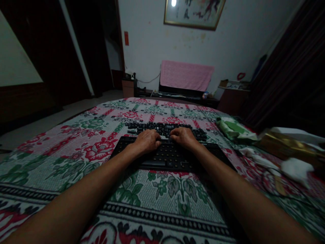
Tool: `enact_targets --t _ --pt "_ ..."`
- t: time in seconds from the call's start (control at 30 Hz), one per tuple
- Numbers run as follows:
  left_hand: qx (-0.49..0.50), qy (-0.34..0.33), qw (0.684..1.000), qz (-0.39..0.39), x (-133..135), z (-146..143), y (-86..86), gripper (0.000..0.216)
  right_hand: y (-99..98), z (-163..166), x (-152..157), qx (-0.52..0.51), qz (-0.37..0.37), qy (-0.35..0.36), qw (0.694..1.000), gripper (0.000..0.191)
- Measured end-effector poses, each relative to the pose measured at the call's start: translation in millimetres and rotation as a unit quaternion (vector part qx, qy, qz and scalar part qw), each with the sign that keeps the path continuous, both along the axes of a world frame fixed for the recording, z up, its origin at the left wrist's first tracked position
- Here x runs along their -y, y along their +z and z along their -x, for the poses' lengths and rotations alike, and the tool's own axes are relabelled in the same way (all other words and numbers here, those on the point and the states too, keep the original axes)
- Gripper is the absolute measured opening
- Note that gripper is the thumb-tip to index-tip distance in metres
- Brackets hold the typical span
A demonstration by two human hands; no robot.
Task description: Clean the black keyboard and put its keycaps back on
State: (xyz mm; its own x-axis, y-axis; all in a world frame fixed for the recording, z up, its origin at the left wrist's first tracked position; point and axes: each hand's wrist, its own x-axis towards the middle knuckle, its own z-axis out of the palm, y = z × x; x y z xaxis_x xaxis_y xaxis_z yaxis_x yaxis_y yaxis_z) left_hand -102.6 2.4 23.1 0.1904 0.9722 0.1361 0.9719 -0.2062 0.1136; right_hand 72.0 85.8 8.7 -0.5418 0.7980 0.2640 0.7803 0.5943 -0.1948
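Note:
A black keyboard lies on a flowered bedspread in front of me. Just beyond it sits a strip of loose black keycaps. My left hand rests on the keyboard's far edge with its fingers curled down. My right hand is close beside it, fingers bent the same way. The fingertips of both hands nearly meet over the top row. What they pinch, if anything, is hidden.
A green and white packet lies to the right of the keyboard, with a gold wrapper and white wads further right. Past the bed stand a low cabinet with a pink cloth and a white wall.

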Motion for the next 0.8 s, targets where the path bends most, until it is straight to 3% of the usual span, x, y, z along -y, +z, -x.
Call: enact_targets --t 0.33,0.8 --pt "-0.016 -0.006 1.000 -0.001 1 0 0.8 0.028 7.3 16 -15 0.081 0.021 0.028 0.996 0.030" --pt "-0.003 -0.010 1.000 0.003 2 0 2.1 0.030 2.4 18 -23 0.089 0.034 0.037 0.995 0.026"
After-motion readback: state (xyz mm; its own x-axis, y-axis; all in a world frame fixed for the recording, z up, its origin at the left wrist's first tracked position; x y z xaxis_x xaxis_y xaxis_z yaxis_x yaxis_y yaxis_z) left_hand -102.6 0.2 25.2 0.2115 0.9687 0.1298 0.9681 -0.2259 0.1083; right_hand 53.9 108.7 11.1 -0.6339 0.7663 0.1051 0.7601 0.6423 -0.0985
